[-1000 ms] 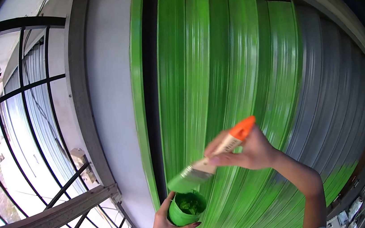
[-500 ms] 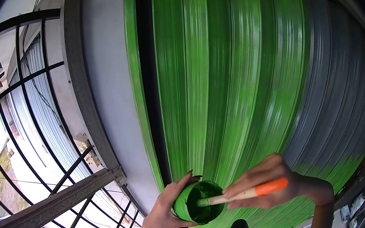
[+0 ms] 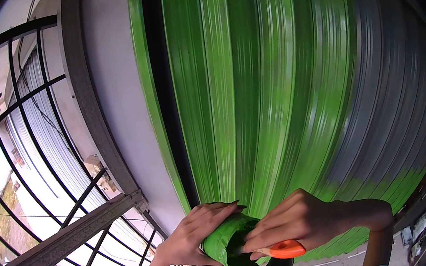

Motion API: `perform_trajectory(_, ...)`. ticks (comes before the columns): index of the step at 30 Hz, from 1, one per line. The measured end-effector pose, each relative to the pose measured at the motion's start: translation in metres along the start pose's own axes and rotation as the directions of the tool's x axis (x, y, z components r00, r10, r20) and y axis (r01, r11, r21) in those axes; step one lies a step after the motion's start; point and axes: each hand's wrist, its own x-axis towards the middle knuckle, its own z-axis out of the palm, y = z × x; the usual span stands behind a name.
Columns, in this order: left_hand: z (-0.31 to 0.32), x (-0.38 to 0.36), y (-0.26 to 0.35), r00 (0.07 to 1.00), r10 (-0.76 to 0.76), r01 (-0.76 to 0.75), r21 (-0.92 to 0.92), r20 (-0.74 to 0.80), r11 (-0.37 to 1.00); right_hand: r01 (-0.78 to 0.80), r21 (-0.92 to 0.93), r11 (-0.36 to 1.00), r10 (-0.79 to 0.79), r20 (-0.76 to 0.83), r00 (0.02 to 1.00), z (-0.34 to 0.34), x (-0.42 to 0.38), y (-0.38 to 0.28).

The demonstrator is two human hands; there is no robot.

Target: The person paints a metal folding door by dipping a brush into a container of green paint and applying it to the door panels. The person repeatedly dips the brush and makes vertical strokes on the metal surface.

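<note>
My left hand (image 3: 195,233) is wrapped around a container of green paint (image 3: 217,246) low in the view, its mouth tilted toward the right. In my right hand (image 3: 299,223) is a paintbrush (image 3: 286,249). Its orange handle end sticks out below my fingers, while the bristles are hidden inside the container. My right fingertips reach in at the container's rim. Beyond both hands rises a corrugated metal panel (image 3: 251,102), painted glossy green on most of its left part and along its bottom.
Bare grey corrugated metal (image 3: 376,93) curves away at the right. To the left, a pale wall strip (image 3: 120,106) meets a grey metal frame (image 3: 90,115) and a black barred grille (image 3: 20,102). A grey crossbar (image 3: 68,241) runs at lower left.
My right hand has moved left and pushed the brush deeper into the container. The container now tips more to the right. The camera view has shifted slightly.
</note>
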Motion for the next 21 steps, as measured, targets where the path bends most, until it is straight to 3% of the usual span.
perform_trajectory(7, 0.001, 0.002, -0.002, 1.000, -0.016, 0.016, -0.014, 0.005, 1.000, -0.008, 0.008, 1.000, 0.008, -0.025, 1.000, -0.004, -0.002, -0.002)
perform_trajectory(13, 0.009, -0.007, -0.008, 0.990, -0.134, 0.131, -0.078, -0.032, 0.988, -0.191, 0.033, 0.981, 0.194, -0.157, 0.968, -0.015, -0.003, -0.008)
perform_trajectory(16, 0.014, -0.012, -0.009, 0.970, -0.234, 0.227, -0.104, -0.063, 0.968, -0.228, 0.375, 0.899, 0.365, -0.352, 0.862, 0.003, -0.015, 0.011)
perform_trajectory(17, 0.015, -0.012, -0.009, 0.963, -0.257, 0.247, -0.118, -0.079, 0.962, -0.332, 0.503, 0.798, 0.514, -0.279, 0.811, 0.001, -0.016, 0.009)
perform_trajectory(21, 0.025, -0.014, -0.015, 0.935, -0.319, 0.301, -0.128, -0.156, 0.945, -0.343, 0.798, 0.495, 0.742, -0.184, 0.644, 0.013, -0.021, 0.028)
